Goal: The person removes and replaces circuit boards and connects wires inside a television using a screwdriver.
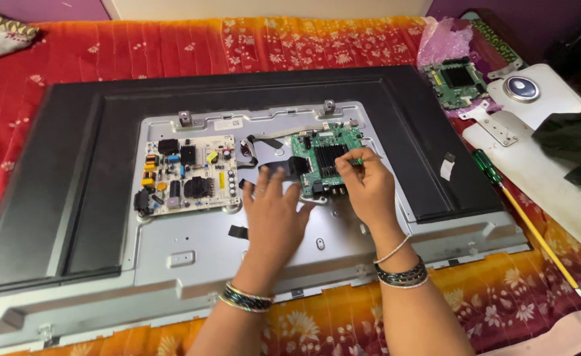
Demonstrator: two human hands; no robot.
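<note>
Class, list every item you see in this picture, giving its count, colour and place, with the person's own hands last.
television back panel: 1, black and grey, face down on the bedspread
bedspread: 1, red-orange floral, underneath
power board: 1, white, left on panel
main board: 1, green, centre of panel
spare board: 1, green, upper right
plastic bag: 1, pink, upper right
screwdriver: 1, green handle, yellow shaft, right
left hand: 1, beside main board
right hand: 1, fingers on main board
</note>
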